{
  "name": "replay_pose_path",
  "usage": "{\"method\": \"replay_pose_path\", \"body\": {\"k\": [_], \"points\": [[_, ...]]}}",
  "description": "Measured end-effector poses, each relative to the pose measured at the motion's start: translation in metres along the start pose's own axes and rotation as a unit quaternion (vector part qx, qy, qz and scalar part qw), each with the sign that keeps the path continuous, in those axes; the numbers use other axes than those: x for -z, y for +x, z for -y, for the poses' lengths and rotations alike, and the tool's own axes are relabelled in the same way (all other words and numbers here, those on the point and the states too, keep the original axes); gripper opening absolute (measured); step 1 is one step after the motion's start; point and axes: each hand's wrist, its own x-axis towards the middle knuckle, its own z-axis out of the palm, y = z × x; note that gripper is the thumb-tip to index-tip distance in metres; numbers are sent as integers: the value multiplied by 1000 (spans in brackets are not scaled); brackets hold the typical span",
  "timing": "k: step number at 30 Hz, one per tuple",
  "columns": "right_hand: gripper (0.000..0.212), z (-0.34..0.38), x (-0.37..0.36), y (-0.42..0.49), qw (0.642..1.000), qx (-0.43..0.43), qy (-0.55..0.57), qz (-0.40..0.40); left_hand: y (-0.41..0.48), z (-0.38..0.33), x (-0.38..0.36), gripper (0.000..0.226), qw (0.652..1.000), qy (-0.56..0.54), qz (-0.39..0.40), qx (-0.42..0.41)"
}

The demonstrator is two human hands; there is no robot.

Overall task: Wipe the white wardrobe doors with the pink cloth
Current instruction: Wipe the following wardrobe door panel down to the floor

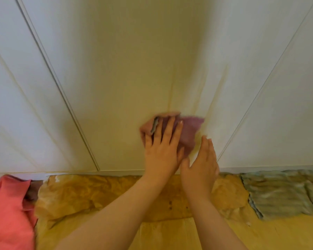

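**dusty_k:** White wardrobe doors (126, 60) fill the view, yellow bedding (98, 195) below. so where's the pink cloth (187, 134)?

**mopsy:** low on the middle door, left hand (161, 150) pressing it flat with straight fingers. right hand (200, 165) just beside it, fingers straight too, holding nothing

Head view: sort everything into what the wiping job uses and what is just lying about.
Job: pink cloth, white wardrobe doors, left hand pressing the cloth, right hand beside it.
Lying about: red garment, grey-green ribbed fabric, yellow covering.
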Motion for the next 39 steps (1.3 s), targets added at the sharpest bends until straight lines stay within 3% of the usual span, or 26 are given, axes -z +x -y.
{"method": "replay_pose_path", "body": {"k": [2, 4, 8, 13, 15, 21, 23, 26, 28, 29, 32, 34, 39], "points": [[70, 0, 3, 2, 1000, -2, -2, -6, -20, 5, -4, 67, 999, 27, 31, -36], [71, 0, 7, 5, 1000, 0, 1, -12, -11, 9, 5, 65, 998, 41, 9, -50], [71, 0, 8, 4, 1000, -1, 10, -14, 51, 9, 38, 66, 998, -1, -66, 14], [71, 4, 17, 7, 999, -2, 27, -30, -26, 41, 6, 67, 992, 39, 47, -106], [71, 4, 23, 12, 998, -4, 37, -43, -39, 51, 10, 65, 990, 52, 72, -111], [72, 13, 30, 20, 997, -19, 51, -51, 86, 33, 70, 64, 992, 29, -100, -67], [72, 17, 29, 18, 997, -13, 49, -50, 84, 40, 62, 67, 989, 41, -76, -118], [71, 23, 33, 17, 997, 1, 57, -57, 46, 67, 44, 71, 958, 103, -4, -267], [71, 25, 37, 20, 996, 4, 64, -61, 56, 83, 51, 67, 936, 129, -13, -327], [71, 26, 40, 22, 995, 9, 70, -70, 74, 83, 62, 65, 936, 130, -49, -323], [71, 34, 46, 29, 991, 21, 91, -97, 140, 73, 103, 62, 962, 107, -143, -207], [72, 40, 51, 33, 990, 29, 99, -97, 150, 70, 107, 60, 963, 102, -166, -185], [75, 49, 67, 38, 992, 105, 60, -35, 89, 94, 74, 66, 915, 155, -32, -372]]}}
